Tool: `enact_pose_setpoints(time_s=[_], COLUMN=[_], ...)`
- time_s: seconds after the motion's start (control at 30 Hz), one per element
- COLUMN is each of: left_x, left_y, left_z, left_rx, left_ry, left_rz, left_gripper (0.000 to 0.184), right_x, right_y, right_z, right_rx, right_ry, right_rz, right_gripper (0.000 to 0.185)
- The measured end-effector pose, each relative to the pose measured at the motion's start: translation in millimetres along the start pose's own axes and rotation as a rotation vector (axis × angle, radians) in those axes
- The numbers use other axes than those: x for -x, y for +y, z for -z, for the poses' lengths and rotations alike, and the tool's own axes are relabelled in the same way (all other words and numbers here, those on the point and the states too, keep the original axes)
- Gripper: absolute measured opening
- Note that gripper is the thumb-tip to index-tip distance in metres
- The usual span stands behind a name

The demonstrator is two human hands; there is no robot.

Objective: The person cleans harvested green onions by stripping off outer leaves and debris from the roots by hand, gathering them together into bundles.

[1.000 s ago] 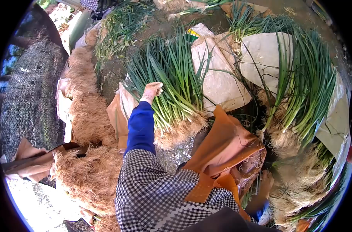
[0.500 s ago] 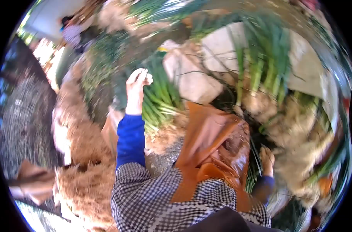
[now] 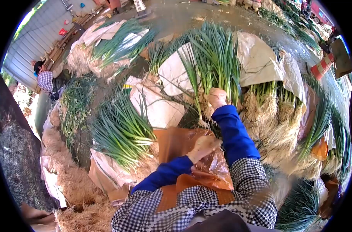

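Fingers of the right hand (image 3: 217, 97) curl against the pale stems of the right-hand onion bunch (image 3: 218, 58), though I cannot tell whether they clamp any. It stands fanned between two light sheets, roots toward the person. The left hand (image 3: 204, 147), over the orange-brown apron (image 3: 172, 143), has its fingers bent inward; whether they pinch anything is unclear. A second ago the left reached over the left-hand onion bunch (image 3: 122, 129) and the right was low beside the apron; now that bunch lies untouched, and handling appears centred on the other.
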State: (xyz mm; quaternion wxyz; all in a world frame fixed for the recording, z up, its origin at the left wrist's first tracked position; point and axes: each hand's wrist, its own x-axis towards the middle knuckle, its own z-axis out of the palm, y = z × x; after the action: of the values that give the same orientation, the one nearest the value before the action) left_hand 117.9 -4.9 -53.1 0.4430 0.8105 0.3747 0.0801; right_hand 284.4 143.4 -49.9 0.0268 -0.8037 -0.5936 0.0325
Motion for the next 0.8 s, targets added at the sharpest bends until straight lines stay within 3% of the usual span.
enact_pose_setpoints(time_s=[0.03, 0.07, 0.1, 0.13, 0.2, 0.23, 0.27, 0.33, 0.4, 0.43, 0.47, 0.5, 0.53, 0.57, 0.63, 0.67, 0.7, 0.77, 0.8], left_x=[-11.5, -18.3, -21.2, -30.8, -45.7, -41.6, -47.0, -45.1, -33.5, -29.6, -25.3, -23.7, -21.5, -15.5, -18.2, -19.6, -20.0, -23.0, -20.7], left_y=[-19.8, -37.8, -26.3, -26.5, -24.8, -3.1, -7.7, -3.3, 3.8, 4.4, 5.7, 6.5, 7.1, 7.7, -12.8, -15.3, -19.4, -15.8, -20.2], left_z=[8.6, 9.2, 25.2, 26.1, 13.6, 16.8, 2.6, -11.2, -13.4, -15.4, -19.5, -19.8, -19.8, -21.3, -34.6, -42.9, -50.0, -47.1, -41.0], left_rx=[-0.123, 0.252, 0.630, 0.789, 1.012, 1.228, 1.293, 1.410, 1.314, 1.218, 1.096, 1.089, 0.971, 0.856, 0.768, 1.024, 1.282, 1.366, 1.418], left_ry=[0.331, 0.426, 0.502, 0.448, 0.305, 0.164, 0.077, -0.052, -0.050, -0.035, 0.048, 0.043, 0.100, 0.158, 0.167, 0.238, 0.308, 0.372, 0.339], left_rz=[-0.413, -0.200, 0.031, 0.032, 0.018, 0.156, 0.157, 0.212, 0.264, 0.303, 0.160, 0.159, 0.098, 0.044, 0.105, 0.145, 0.185, 0.181, 0.154], left_gripper=[0.028, 0.031, 0.036, 0.044, 0.059, 0.059, 0.057, 0.049, 0.047, 0.045, 0.043, 0.043, 0.043, 0.042, 0.041, 0.046, 0.051, 0.045, 0.039], right_x=[-7.6, 3.5, 33.3, 50.5, 76.0, 92.5, 109.0, 128.9, 129.4, 124.7, 108.3, 90.4, 88.8, 80.3, 93.0, 103.9, 117.7, 174.5, 198.3], right_y=[-4.6, 6.0, 14.5, 16.6, 26.0, 31.0, 35.7, 32.0, 43.4, 40.4, 44.8, 47.5, 39.0, 37.7, 27.1, 26.1, 32.8, 14.3, 24.4], right_z=[7.5, 10.1, 23.0, 41.2, 19.3, 8.0, -2.7, 22.2, 9.7, 39.8, 21.1, 4.3, 34.1, 0.3, 1.6, 4.7, -14.0, 48.7, 27.9], right_rx=[-0.013, -0.265, -0.992, -0.958, -1.656, -1.986, -2.307, -1.993, -1.512, -1.403, -1.302, -1.201, -1.034, -1.477, -1.533, -1.807, -1.894, -1.903, -1.602], right_ry=[-0.088, 0.008, 0.058, 0.042, -0.026, -0.068, -0.107, -0.181, -0.196, -0.178, -0.194, -0.206, -0.197, -0.245, 0.054, -0.030, -0.078, -0.088, 0.025], right_rz=[-0.057, -0.044, -0.150, -0.201, -0.405, -0.447, -0.522, -0.393, -0.250, -0.250, -0.322, -0.387, -0.381, -0.411, -0.350, -0.450, -0.413, -0.347, -0.068], right_gripper=[0.032, 0.018, 0.015, 0.011, 0.009, 0.018, 0.028, 0.037, 0.034, 0.032, 0.033, 0.034, 0.036, 0.036, 0.035, 0.032, 0.028, 0.022, 0.021])
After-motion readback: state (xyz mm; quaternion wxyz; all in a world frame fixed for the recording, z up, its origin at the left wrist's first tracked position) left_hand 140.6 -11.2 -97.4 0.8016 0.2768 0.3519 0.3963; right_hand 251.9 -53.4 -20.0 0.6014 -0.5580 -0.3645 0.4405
